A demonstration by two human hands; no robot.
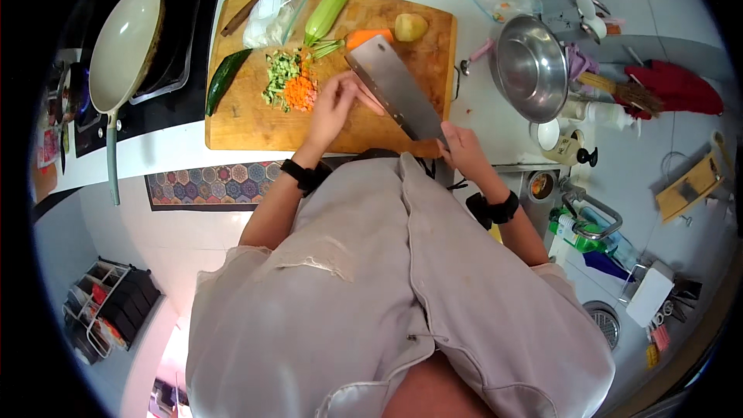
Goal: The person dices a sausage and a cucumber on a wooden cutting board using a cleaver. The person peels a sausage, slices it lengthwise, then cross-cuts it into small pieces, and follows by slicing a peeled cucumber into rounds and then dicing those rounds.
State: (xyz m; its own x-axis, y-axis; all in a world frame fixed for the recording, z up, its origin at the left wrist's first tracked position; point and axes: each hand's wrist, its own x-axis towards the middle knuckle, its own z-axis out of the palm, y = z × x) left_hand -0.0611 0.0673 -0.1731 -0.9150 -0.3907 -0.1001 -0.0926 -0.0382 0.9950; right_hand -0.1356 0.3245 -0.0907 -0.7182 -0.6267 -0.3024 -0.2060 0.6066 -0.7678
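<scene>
Cleaver firmly grasped now, its handle wrapped by the right hand, its broad blade slanted across the right half of the wooden cutting board! Just beside the blade, a pinkish strip is touched by the bent fingers of the left hand; whether it is pinched or merely pressed down cannot be told. Close by on the left, diced orange bits are heaped against chopped green bits, all kept on the board. Farther left, a dark green cucumber is laid aslant near the board's edge. Up at the far side, a pale green zucchini is seen, then an orange carrot partly covered by the blade's corner, then a brownish-yellow potato. A clear plastic bag with white contents is placed left of the zucchini. Off to the right, a steel bowl is set on the white tabletop; over on the left, a light-coloured pan is spotted above the black stove.
</scene>
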